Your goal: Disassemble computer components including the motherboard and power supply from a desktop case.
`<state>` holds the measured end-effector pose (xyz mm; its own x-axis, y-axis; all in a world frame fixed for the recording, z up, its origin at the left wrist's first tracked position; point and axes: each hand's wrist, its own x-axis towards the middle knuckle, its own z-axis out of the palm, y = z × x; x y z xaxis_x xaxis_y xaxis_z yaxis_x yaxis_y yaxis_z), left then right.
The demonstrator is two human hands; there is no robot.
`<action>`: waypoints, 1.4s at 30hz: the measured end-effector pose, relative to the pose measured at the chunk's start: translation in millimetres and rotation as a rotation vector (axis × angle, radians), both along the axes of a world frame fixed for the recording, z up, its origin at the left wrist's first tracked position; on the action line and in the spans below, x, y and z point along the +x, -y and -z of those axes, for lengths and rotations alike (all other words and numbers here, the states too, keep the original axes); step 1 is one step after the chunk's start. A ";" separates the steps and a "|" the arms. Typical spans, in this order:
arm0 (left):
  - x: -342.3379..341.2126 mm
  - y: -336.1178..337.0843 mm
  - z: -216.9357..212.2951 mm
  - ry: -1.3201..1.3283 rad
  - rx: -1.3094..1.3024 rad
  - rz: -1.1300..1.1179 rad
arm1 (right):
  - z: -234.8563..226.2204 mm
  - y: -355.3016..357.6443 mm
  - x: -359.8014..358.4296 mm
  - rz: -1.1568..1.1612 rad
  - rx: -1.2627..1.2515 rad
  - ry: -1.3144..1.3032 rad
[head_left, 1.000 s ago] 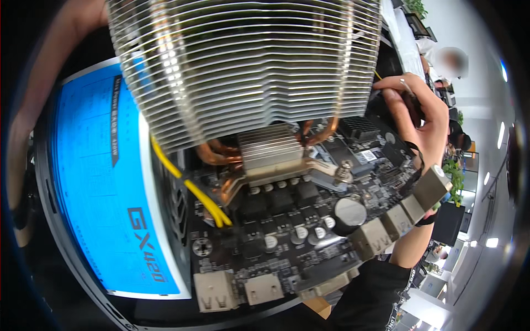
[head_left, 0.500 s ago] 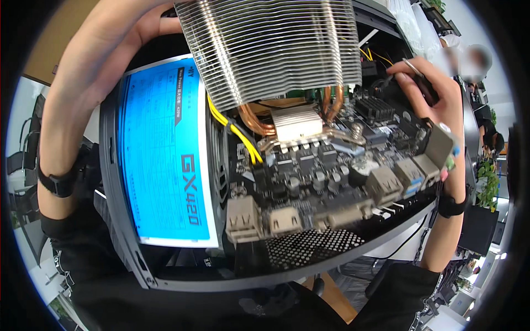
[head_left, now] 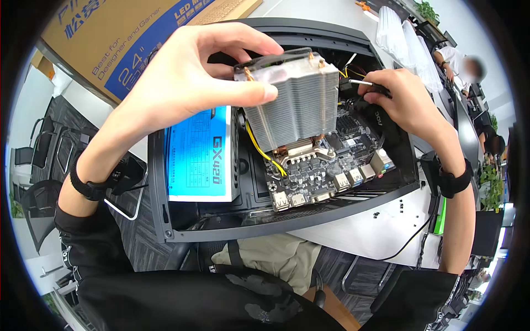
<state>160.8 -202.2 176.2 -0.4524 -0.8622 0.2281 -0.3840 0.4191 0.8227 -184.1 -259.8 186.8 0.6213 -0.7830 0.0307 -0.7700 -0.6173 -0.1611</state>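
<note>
A silver finned CPU cooler (head_left: 292, 113) stands on a black motherboard (head_left: 345, 160) inside an open computer case (head_left: 298, 225). My left hand (head_left: 185, 83) is closed on the cooler's upper part, thumb on its near side and fingers over its far side. At the case's right side, my right hand (head_left: 406, 102) is closed round a screwdriver (head_left: 361, 82), its thin metal shaft pointing left; most of the handle is hidden. A blue-labelled power supply (head_left: 193, 157) sits left of the board, with yellow wires (head_left: 256, 143) between them.
A large cardboard box (head_left: 105, 52) stands behind on the left. Several small dark screws (head_left: 401, 206) and a black cable (head_left: 414, 237) lie on the white table (head_left: 353, 234). Clear plastic wrapping (head_left: 389, 36) is at the back right, near another person (head_left: 455, 60).
The case and cooler now appear smaller and farther from the view. My left thumb now shows on the cooler's near side. My right hand remains at the case's right side.
</note>
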 end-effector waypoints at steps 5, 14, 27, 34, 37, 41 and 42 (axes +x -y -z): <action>-1.9 2.6 -5.3 0.096 0.006 0.033 | 7.1 10.7 13.7 -0.095 -0.220 -0.201; -2.3 -8.7 4.9 0.086 -0.278 0.091 | 12.5 -2.7 17.9 -0.096 -0.385 -0.337; -15.0 -14.9 7.8 0.270 -0.450 0.231 | 21.2 -6.8 22.4 -0.226 -0.276 -0.571; -17.5 -14.9 7.6 0.293 -0.400 0.235 | 22.5 -4.3 17.7 -0.252 -0.315 -0.517; -18.7 -14.7 7.9 0.293 -0.393 0.236 | 24.6 -5.9 18.1 -0.250 -0.318 -0.519; -19.0 -12.8 8.1 0.314 -0.329 0.244 | 26.1 -5.2 19.2 -0.257 -0.305 -0.512; -19.2 -12.9 8.2 0.328 -0.303 0.242 | 26.2 -4.9 19.1 -0.248 -0.278 -0.527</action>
<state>141.6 -189.4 168.0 -0.7210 -0.6405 0.2645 -0.4636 0.7295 0.5029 -165.0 -254.9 160.6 0.7699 -0.6210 -0.1471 -0.5312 -0.7513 0.3917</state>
